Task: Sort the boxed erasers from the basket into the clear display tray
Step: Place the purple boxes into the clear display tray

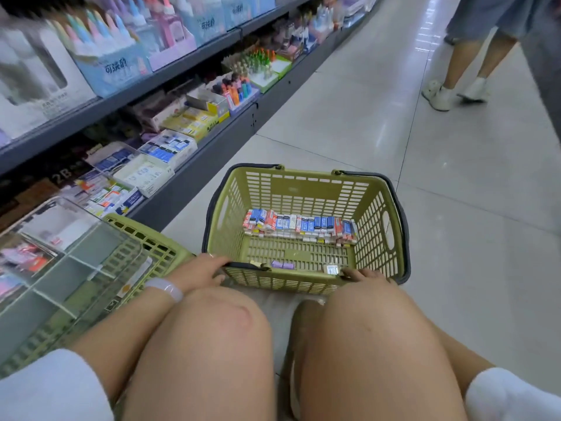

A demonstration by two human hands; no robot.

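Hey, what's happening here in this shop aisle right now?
A person crouches on the aisle floor by the stationery shelves. Their left hand and right hand both rest on the near rim of a green shopping basket. Boxed erasers sit in a row along the basket's far side, with a few loose ones nearer. The clear display tray lies to the left atop a second green basket. No eraser is in either hand.

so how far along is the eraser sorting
Barely begun. Done: nothing clearly; the clear display tray looks mostly bare. In hand: no eraser; the left hand and right hand rest on the basket rim. Left: the boxed erasers stacked against its far wall.
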